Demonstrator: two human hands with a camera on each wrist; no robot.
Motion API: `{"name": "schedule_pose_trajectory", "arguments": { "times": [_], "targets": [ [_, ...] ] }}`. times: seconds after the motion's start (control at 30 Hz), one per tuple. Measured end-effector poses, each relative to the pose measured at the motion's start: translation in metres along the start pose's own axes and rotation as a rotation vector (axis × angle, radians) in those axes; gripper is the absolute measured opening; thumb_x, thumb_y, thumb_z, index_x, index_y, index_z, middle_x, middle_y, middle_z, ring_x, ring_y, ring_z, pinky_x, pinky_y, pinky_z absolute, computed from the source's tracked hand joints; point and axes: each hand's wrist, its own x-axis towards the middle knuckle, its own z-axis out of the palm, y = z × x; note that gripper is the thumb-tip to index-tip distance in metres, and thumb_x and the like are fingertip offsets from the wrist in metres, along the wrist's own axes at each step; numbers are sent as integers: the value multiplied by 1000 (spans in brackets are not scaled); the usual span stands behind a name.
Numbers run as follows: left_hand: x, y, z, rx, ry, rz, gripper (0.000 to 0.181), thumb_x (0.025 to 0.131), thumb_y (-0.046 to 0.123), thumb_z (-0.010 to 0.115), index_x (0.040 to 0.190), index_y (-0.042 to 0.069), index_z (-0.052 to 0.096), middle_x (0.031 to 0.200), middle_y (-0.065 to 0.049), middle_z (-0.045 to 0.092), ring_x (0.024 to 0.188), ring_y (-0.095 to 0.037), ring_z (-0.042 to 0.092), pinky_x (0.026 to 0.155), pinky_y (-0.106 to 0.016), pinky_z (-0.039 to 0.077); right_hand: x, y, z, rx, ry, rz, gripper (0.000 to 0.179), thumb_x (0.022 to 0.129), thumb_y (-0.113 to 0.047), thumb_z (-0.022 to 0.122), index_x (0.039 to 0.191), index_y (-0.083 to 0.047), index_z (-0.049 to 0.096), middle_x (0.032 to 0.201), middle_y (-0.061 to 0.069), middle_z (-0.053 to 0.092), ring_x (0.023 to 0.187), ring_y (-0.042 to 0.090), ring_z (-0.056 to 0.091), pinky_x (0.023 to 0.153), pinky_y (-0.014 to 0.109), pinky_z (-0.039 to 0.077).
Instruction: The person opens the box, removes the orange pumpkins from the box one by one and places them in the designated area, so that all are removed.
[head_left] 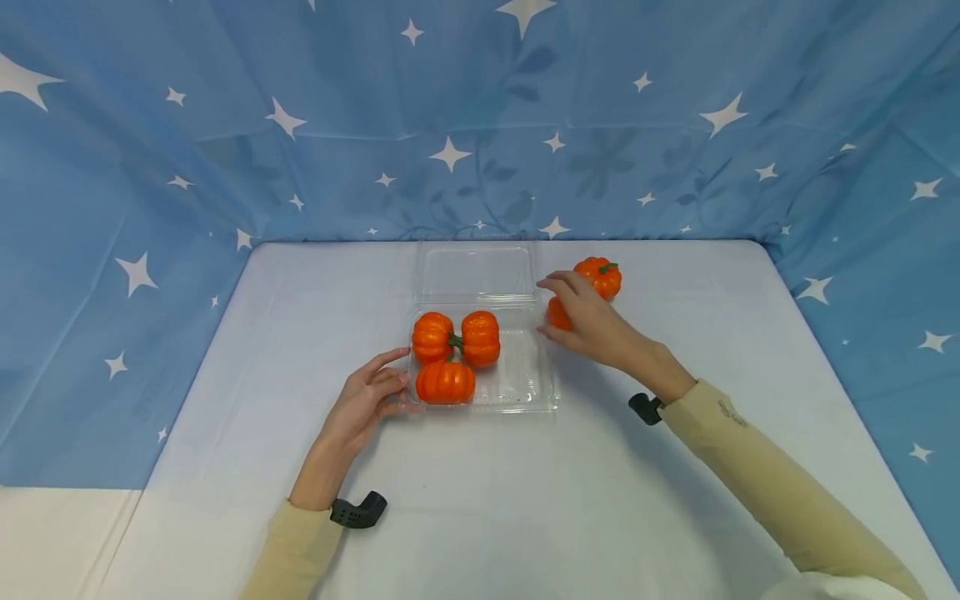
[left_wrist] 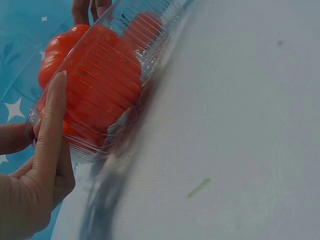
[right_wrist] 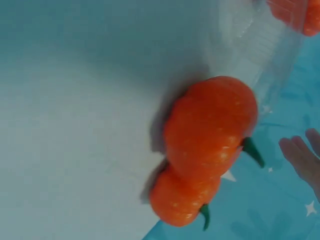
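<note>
An uncovered clear plastic box (head_left: 517,367) sits mid-table with three small orange toy pumpkins inside, one of them the lower-left pumpkin (head_left: 446,382). At its left front corner my left hand (head_left: 363,400) holds the wall, the thumb along the outside in the left wrist view. Two more pumpkins lie to the right of the box: a nearer pumpkin (right_wrist: 210,130) and a farther pumpkin (right_wrist: 180,196), both with green stems. My right hand (head_left: 581,321) hovers over the nearer one, thumb and fingers spread. In the right wrist view its fingers (right_wrist: 302,155) are apart from that pumpkin.
The box's hinged transparent lid (head_left: 477,273) lies folded back toward the table's far edge. A white table (head_left: 480,500) carries everything. Behind it hangs a blue curtain (head_left: 337,75) with white stars.
</note>
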Motion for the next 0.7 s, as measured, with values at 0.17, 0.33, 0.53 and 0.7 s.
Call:
{"name": "schedule_pose_trajectory", "arguments": {
  "times": [0.17, 0.33, 0.53, 0.7],
  "targets": [
    [-1, 1, 1, -1, 2, 1, 51, 105, -1, 49, 154, 2, 40, 89, 1, 62, 74, -12, 56, 83, -42, 65, 12, -14, -4, 66, -108, 27, 65, 93, -24, 78, 146, -3, 48, 150, 20, 45, 137, 37, 47, 111, 54, 50],
    [0, 1, 1, 0, 5, 0, 50, 105, -1, 50, 154, 2, 40, 88, 1, 62, 72, -11, 56, 82, -41, 66, 26, -23, -3, 81, -202, 26, 65, 94, -27, 76, 147, -3, 47, 150, 19, 47, 127, 37, 56, 106, 51, 55],
    [0, 0, 0, 0, 2, -1, 50, 105, -1, 49, 154, 2, 40, 87, 1, 61, 72, -12, 55, 83, -42, 65, 45, -33, 3, 89, -299, 7, 64, 95, -26, 74, 148, -3, 47, 148, 19, 51, 133, 38, 54, 112, 53, 50],
    [-1, 0, 0, -9, -3, 1, 50, 105, -1, 48, 154, 2, 39, 88, 0, 62, 73, -12, 55, 84, -43, 65, 56, -41, 7, 95, -337, -31, 61, 96, -28, 74, 145, -1, 50, 144, 22, 55, 129, 39, 57, 110, 52, 51]
  ]
}}
